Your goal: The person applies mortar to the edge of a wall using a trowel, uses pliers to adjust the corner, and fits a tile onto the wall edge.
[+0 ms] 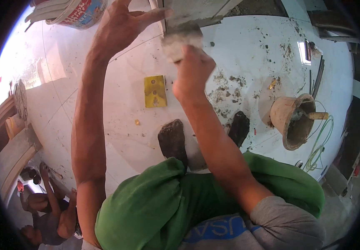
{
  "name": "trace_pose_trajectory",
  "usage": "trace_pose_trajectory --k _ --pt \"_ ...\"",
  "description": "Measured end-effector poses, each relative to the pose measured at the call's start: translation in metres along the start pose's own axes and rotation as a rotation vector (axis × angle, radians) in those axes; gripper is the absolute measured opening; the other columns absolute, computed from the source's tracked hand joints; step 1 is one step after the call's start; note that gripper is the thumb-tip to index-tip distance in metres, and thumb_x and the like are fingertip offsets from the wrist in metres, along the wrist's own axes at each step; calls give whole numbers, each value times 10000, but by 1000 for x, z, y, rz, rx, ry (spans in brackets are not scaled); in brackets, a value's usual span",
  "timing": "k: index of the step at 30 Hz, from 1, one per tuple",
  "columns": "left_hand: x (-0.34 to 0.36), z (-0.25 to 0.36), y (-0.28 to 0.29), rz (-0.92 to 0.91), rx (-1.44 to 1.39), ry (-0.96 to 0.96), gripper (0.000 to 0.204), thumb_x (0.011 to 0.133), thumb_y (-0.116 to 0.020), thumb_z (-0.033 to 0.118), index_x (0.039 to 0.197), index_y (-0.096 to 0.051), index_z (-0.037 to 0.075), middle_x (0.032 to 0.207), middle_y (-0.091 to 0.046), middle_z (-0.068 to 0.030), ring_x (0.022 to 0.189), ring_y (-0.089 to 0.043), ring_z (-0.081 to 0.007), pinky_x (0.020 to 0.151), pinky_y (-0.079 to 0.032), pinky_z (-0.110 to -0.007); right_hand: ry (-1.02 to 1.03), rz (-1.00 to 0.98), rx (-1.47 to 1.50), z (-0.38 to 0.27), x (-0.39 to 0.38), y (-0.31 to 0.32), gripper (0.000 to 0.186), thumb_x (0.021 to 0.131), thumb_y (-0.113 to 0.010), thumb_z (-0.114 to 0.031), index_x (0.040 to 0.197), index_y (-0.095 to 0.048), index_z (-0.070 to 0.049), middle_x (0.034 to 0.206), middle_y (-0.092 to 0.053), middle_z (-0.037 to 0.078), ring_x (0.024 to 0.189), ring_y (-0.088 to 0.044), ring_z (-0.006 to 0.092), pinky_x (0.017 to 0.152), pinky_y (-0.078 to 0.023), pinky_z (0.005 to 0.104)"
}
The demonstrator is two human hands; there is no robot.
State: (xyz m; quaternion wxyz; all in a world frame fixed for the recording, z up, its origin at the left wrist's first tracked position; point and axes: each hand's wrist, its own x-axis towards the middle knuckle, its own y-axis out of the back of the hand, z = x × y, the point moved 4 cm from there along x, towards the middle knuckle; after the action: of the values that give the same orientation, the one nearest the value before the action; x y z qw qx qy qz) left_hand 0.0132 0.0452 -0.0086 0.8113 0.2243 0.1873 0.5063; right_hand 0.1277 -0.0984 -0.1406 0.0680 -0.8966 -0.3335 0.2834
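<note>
Has underfoot a glossy, dirt-spattered white floor (126,146). Shows one other person (49,221) lower left of the grip, one flat grey slab (196,10) beyond it, one white bucket (90,14) upper left, one tan bucket (283,118) lower right. Spreads the left hand (121,25), thumb at the slab. Clamps the right hand (194,71) on one blurred grey flat tool (176,43) at the slab's edge, with one yellow rectangular block (161,85) below.
</note>
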Motion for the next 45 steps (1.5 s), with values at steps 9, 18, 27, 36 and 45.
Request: trace_pose_trajectory --k 9,18,27,36,45 --pt "3 8 -7 1 -19 -153 883 893 -826 321 1580 -338 56 1540 -461 -246 1153 -693 -347 946 -634 -446 -162 72 142 4 55 29 254 866 -637 -80 1082 -607 49 1090 -641 130 904 -655 244 757 -562 409" --pt "-12 19 -5 39 -53 -18 909 897 -824 325 1594 -304 61 1539 -466 -239 1117 -711 -342 914 -638 -455 -124 -95 378 -12 52 42 257 897 -631 -62 1126 -576 38 1158 -598 109 1015 -596 230 789 -518 412" --pt "1 6 -7 13 -6 -142 865 903 -818 291 1585 -333 72 1534 -478 -224 1122 -709 -335 925 -638 -432 -173 83 -4 -15 98 29 232 889 -623 -46 1080 -572 74 1139 -637 174 972 -668 283 700 -596 450" --pt "-4 6 -4 17 6 -49 881 901 -821 283 1594 -317 78 1545 -462 -219 1148 -698 -319 938 -635 -426 -78 -92 91 -58 68 19 265 885 -619 -73 1102 -605 77 1112 -657 174 950 -676 292 858 -612 465" --pt "-2 9 -8 -3 -11 7 880 883 -835 293 1581 -343 81 1552 -457 -211 1148 -697 -340 939 -635 -441 -224 60 149 1 91 67 292 878 -647 -47 1134 -564 65 1169 -601 177 980 -640 289 809 -580 433"
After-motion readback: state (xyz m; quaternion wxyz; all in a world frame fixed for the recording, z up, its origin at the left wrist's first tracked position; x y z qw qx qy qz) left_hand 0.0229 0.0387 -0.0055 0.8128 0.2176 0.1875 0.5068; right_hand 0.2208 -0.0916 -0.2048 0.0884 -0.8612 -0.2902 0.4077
